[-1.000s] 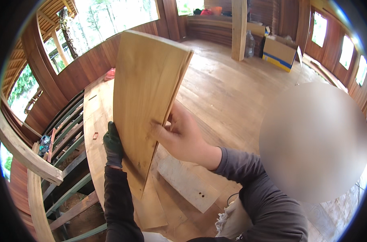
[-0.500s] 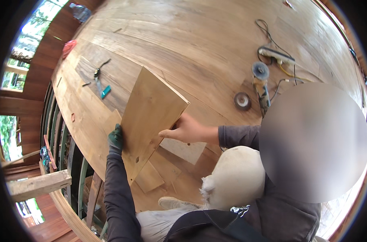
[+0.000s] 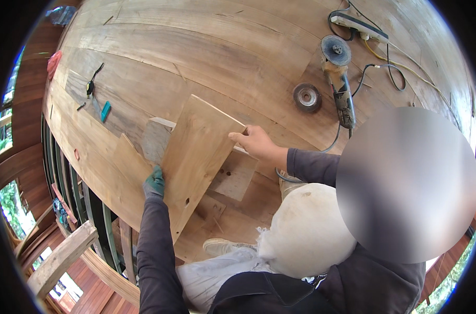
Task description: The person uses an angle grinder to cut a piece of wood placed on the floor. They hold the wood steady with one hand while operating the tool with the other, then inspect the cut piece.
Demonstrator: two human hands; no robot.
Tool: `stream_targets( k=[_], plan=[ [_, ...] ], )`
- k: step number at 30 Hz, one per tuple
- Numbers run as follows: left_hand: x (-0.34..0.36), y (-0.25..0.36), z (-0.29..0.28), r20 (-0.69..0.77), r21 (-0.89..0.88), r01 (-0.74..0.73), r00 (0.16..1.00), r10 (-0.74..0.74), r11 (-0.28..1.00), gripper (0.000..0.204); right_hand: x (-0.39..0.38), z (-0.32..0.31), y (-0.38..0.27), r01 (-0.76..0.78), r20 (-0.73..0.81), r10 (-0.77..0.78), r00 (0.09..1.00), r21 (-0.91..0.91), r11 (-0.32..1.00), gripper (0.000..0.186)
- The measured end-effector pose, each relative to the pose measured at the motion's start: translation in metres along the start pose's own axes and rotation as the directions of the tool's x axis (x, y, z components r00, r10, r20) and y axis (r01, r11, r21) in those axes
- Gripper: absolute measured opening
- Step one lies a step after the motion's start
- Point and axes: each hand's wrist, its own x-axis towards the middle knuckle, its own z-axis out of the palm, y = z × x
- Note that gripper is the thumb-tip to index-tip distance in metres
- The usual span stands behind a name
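Observation:
A flat wooden board [image 3: 198, 157] with a few small dark holes slants between my hands. My left hand [image 3: 154, 183], in a green glove, grips its left edge. My bare right hand [image 3: 256, 143] is closed on the far right corner, thumb on top. Behind and below it shows a second pale board [image 3: 234, 177] with dark holes, partly covered. A greyish piece of wood [image 3: 155, 140] sticks out past the held board's left side. Close to my left hand, a thin light wooden piece [image 3: 124, 155] lies on the planks.
On the right, an angle grinder [image 3: 342, 89] lies beside a round abrasive wheel [image 3: 307, 98] and a power strip [image 3: 359, 27] with cords. A try square with a teal handle [image 3: 106, 111] lies at left, near a railing [image 3: 86, 193]. My knee [image 3: 308, 230] is close by.
The board has tilted down, nearer the floor. My right hand has slid from its lower right edge up to the far corner. My left hand keeps its hold. The whole view has shifted.

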Motion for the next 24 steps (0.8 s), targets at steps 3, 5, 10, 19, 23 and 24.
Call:
stream_targets(
  k=[3, 5, 10, 19, 23, 24],
  plan=[
    [0.002, -0.002, 0.002, 0.083, 0.014, 0.05, 0.995, -0.051, 0.999, 0.072, 0.006, -0.006, 0.001, 0.01, 0.037, -0.009, 0.999, -0.032, 0.999, 0.049],
    [0.001, -0.002, 0.0, 0.09, 0.024, 0.056, 0.994, -0.058, 0.998, 0.065, 0.01, -0.008, 0.001, 0.015, 0.086, -0.015, 0.996, -0.006, 1.0, 0.047],
    [0.005, 0.035, -0.006, -0.301, 0.13, -0.289, 0.9, 0.315, 0.948, 0.043, 0.021, -0.002, 0.004, -0.046, 0.104, 0.032, 0.994, 0.142, 0.989, 0.037],
    [0.003, 0.224, 0.05, -0.253, 0.098, -0.317, 0.909, 0.332, 0.943, 0.067, 0.037, -0.003, 0.007, -0.081, 0.133, 0.058, 0.989, 0.174, 0.981, 0.037],
    [-0.001, 0.24, 0.048, -0.232, 0.136, -0.264, 0.929, 0.289, 0.955, 0.067, 0.035, -0.006, 0.002, -0.086, 0.087, 0.082, 0.993, 0.034, 0.996, 0.04],
    [-0.003, 0.239, 0.047, -0.24, 0.129, -0.265, 0.927, 0.289, 0.956, 0.067, 0.035, -0.008, -0.002, -0.096, 0.072, 0.1, 0.992, -0.055, 0.994, 0.04]
  ],
)
